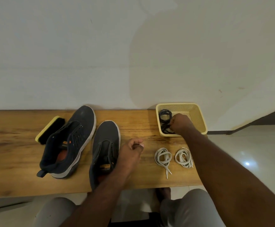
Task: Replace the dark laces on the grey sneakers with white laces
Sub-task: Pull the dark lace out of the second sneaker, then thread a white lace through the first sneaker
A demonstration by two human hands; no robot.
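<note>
Two dark grey sneakers stand on the wooden bench, the left sneaker [69, 141] and the right sneaker [105, 149], both with bare eyelets. Coiled dark laces [165, 115] lie in a yellow mesh basket [197, 115]. My right hand [181, 122] reaches into the basket with fingers curled on a dark lace [167, 129] near its front wall. My left hand [132, 151] hovers loosely curled beside the right sneaker, holding nothing that I can see. Two bundles of white laces, one [163, 157] and another [183, 157], lie on the bench in front of the basket.
A yellow-backed shoe brush [51, 130] lies left of the sneakers. The bench [10, 161] runs along a white wall; its right end stops just past the basket. My knees show below the front edge. Tiled floor lies to the right.
</note>
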